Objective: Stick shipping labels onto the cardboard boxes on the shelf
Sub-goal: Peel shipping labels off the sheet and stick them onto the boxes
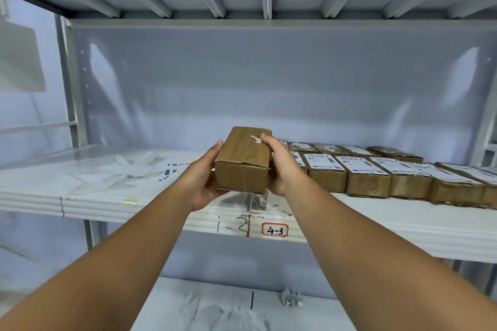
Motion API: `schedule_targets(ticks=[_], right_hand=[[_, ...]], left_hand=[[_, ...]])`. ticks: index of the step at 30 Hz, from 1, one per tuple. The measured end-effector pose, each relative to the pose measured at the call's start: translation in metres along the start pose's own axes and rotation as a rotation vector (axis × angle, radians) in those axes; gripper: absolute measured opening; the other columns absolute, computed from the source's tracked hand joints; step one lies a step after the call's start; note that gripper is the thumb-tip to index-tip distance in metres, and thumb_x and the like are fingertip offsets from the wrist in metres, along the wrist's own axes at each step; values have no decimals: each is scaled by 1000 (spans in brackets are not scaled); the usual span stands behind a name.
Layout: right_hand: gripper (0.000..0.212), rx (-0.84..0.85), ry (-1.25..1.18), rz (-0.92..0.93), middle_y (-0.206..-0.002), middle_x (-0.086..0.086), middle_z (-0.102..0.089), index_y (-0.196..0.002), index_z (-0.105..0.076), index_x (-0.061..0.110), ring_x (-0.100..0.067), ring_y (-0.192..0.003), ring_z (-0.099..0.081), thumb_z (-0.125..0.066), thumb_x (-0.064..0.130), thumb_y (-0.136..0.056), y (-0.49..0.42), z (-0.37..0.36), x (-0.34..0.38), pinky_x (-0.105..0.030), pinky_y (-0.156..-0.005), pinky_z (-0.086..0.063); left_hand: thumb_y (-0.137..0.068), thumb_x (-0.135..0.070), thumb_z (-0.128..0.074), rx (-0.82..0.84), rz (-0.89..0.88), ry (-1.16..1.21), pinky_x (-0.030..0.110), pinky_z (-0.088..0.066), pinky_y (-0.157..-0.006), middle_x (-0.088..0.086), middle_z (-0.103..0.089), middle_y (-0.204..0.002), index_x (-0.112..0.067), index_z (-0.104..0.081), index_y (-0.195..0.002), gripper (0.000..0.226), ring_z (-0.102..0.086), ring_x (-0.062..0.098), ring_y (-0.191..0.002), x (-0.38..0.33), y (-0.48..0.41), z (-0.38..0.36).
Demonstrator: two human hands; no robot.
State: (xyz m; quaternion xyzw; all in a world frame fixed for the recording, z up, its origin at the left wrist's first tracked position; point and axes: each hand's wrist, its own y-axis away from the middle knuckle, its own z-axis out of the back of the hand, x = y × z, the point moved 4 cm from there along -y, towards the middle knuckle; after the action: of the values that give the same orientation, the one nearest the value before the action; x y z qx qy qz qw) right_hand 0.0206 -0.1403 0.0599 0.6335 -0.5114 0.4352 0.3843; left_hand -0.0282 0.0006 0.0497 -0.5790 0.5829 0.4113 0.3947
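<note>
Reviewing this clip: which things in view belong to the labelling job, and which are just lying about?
Part of the job: cardboard box with no label showing, held by the left hand and right hand; row of labelled boxes; loose barcode labels on the shelf.

Lying about: pale paper scraps at the shelf's left; 4-3 tag on its front edge; crumpled paper on the lower shelf.

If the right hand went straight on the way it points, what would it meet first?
The right hand grips the box; beyond that, probably the shelf's back panel, though depth is unclear.
</note>
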Motion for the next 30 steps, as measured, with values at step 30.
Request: schedule_targets(ticks=[30], right_hand=[[66, -162, 847, 342, -143, -1, -45, -142, -36, 36, -22, -126, -47, -43, 68, -86, -24, -15, -39, -30, -89, -41]], left_hand=[[-83, 4, -42, -675, -357, -1776, 31, -39, -61, 8, -59, -96, -12, -38, -128, 48, -56, 26, -80, -7, -29, 83]])
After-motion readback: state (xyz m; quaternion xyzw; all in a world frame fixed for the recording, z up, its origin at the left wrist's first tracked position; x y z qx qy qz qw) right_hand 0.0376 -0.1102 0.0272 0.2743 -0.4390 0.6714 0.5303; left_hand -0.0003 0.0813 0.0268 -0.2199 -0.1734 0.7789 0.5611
